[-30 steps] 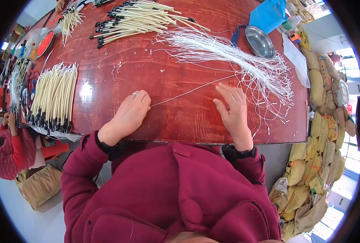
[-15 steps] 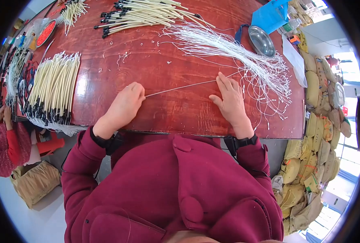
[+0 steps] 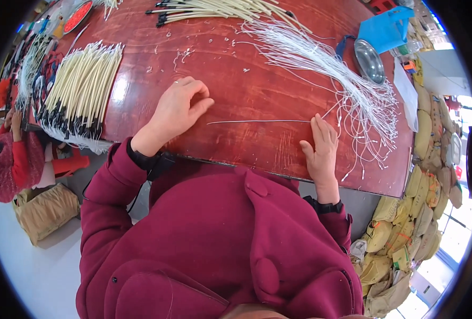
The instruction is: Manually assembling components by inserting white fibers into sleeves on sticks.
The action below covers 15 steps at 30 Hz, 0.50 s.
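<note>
A thin white wire (image 3: 260,121) lies across the red wooden table (image 3: 230,93), its left end loose. My left hand (image 3: 177,109) is above the table, just left of that end and apart from it, with thumb and fingers spread and nothing between them. My right hand (image 3: 323,149) rests flat on the table with its fingers stretched out, the fingertips touching the wire near its right part. Beyond them the wire runs toward a big loose bundle of white wires (image 3: 321,63), some with small white tips, at the right.
Cream tubes with black ends stand in a row (image 3: 87,80) at the left; more tubes (image 3: 220,9) lie at the back. A metal bowl (image 3: 370,63), blue box (image 3: 385,31) and red-filled dish (image 3: 77,18) are further off. Another person's sleeve (image 3: 20,159) shows at far left; sacks (image 3: 400,223) are piled right.
My left hand has let go of the wire's end and opened, and the wire now lies slack. My right hand stays at the wire. The whole view has shifted.
</note>
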Motion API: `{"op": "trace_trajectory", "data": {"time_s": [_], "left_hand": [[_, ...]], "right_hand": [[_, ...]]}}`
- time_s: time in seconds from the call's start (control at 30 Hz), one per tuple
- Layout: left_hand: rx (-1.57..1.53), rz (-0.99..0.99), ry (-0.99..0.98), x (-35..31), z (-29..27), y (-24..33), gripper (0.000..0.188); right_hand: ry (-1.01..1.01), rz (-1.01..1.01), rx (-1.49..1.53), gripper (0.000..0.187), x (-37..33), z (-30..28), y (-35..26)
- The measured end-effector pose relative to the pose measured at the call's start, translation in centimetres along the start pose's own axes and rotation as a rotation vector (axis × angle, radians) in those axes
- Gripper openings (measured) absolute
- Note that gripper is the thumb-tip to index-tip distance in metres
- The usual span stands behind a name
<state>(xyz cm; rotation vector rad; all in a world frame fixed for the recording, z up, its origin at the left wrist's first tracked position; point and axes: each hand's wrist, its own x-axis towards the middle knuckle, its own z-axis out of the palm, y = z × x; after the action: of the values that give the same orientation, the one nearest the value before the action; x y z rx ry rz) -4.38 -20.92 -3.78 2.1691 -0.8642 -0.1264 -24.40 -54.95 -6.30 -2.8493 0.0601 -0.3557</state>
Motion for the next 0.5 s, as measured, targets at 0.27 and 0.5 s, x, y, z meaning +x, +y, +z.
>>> {"op": "trace_trajectory", "data": {"time_s": [0.27, 0.5], "left_hand": [[0.229, 0.196, -0.077, -3.5, 2.6, -0.2, 0.014], [0.114, 0.104, -0.095, -2.3, 2.0, 0.4, 0.012]], "right_hand": [[0.009, 0.033, 0.004, 0.060, -0.1, 0.3, -0.3], [0.028, 0.050, 0.006, 0.057, -0.3, 0.4, -0.5]]}}
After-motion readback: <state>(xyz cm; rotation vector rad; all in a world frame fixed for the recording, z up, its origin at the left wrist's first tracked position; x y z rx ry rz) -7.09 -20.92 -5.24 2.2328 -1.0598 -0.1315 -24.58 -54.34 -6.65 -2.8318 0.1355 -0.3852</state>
